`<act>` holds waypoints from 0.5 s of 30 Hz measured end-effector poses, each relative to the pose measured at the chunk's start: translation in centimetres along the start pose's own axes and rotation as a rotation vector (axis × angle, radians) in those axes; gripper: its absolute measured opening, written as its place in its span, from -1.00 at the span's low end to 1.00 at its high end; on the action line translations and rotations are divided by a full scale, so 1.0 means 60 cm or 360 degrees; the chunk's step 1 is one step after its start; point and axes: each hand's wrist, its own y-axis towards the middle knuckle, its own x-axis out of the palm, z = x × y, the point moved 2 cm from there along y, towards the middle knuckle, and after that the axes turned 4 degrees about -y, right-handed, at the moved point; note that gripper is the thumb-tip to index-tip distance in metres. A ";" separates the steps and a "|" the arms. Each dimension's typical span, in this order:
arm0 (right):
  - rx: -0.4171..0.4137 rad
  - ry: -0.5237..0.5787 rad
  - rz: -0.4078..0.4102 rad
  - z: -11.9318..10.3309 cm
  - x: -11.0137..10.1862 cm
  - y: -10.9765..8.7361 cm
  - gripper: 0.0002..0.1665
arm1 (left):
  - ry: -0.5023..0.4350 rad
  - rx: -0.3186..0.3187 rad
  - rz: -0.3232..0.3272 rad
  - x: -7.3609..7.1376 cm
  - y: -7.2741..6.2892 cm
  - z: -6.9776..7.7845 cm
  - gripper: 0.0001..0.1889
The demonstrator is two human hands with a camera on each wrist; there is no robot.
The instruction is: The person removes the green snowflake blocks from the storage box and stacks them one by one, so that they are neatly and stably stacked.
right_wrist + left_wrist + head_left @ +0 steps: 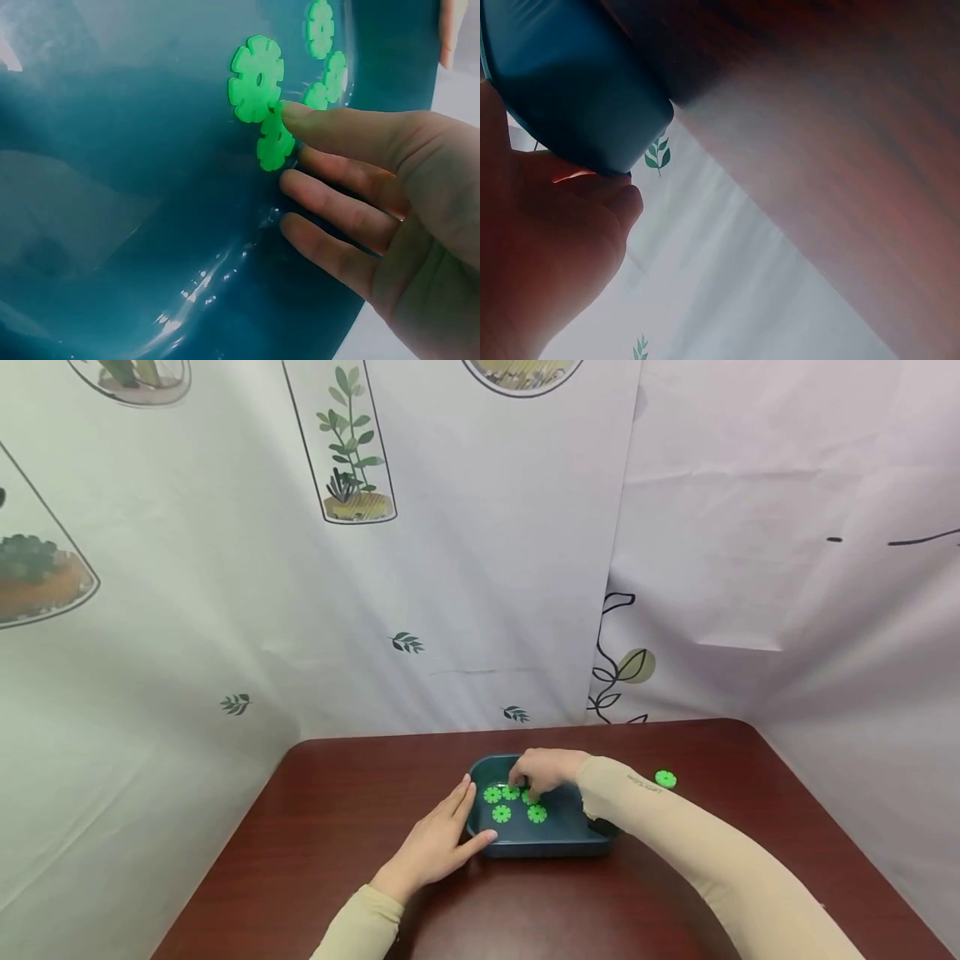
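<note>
A dark teal tray point(562, 832) stands on the table with several bright green, notched flower-shaped plastic discs point(501, 813) lying inside it. My left hand point(435, 839) rests against the tray's left end, its fingers straight along the rim and the thumb at the front corner. Seen from the left wrist, those fingers touch the tray's outer side point(577, 90). Reaching over the tray's back part, my right hand point(551, 768) pinches one green disc point(274, 146) between thumb and fingers, close to the tray's floor. Another disc point(256, 79) lies right beside it.
One more green disc point(666, 779) lies on the dark reddish-brown table point(337, 827), to the right of the tray and behind the right forearm. A white cloth point(480, 568) printed with plants hangs along the table's back and sides.
</note>
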 end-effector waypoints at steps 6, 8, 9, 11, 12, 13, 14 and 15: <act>0.0017 -0.0056 -0.0027 0.000 0.011 0.012 -0.53 | -0.0005 -0.0008 0.0004 0.004 0.000 0.001 0.00; 0.0031 -0.0040 -0.0045 0.000 0.012 0.013 -0.54 | -0.0009 -0.0003 0.0000 0.004 0.000 0.001 0.00; 0.0034 -0.0034 -0.0057 -0.001 0.012 0.012 -0.54 | -0.0010 -0.0001 0.0000 0.004 0.001 0.001 0.00; 0.0047 -0.0013 -0.0082 -0.002 0.011 0.012 -0.55 | -0.0010 0.0001 0.0000 0.002 0.001 0.001 0.01; 0.0055 -0.0002 -0.0094 -0.002 0.010 0.011 -0.55 | -0.0010 0.0002 0.0002 0.002 0.001 0.001 0.01; 0.0059 0.0002 -0.0106 -0.003 0.009 0.010 -0.55 | -0.0005 0.0005 0.0009 0.001 0.002 0.001 0.01; 0.0066 0.0010 -0.0121 -0.003 0.008 0.010 -0.55 | -0.0006 0.0004 0.0017 0.000 0.002 0.001 0.00; 0.0073 0.0016 -0.0135 -0.003 0.008 0.009 -0.56 | -0.0002 0.0005 0.0026 0.000 0.003 0.002 0.00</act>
